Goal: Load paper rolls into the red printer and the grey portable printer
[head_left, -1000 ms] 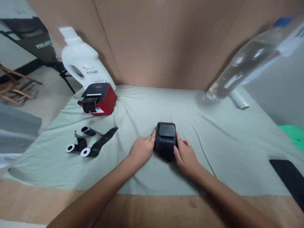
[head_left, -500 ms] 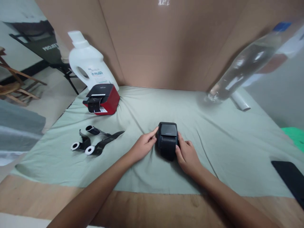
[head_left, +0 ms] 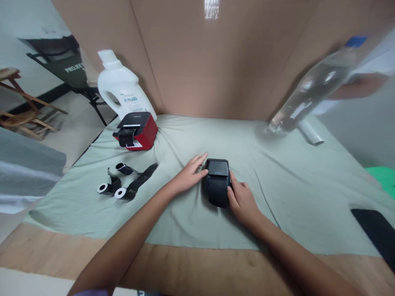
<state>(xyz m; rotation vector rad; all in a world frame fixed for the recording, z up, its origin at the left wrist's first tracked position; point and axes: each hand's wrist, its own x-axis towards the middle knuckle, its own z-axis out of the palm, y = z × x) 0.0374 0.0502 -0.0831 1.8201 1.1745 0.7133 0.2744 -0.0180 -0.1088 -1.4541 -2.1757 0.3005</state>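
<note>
Black device (head_left: 217,187): right hand (head_left: 244,201) holding its right edge; left hand (head_left: 189,176), fingers wide, at its left; apparently steadying, next wanting even pressure.

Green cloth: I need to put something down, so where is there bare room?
The cloth is bare between the right hand and the dark slab at the right edge, and behind the black device, up to the cardboard. The left is crowded with black rolls and the red machine, the back right with the clear bottle and tube.
</note>
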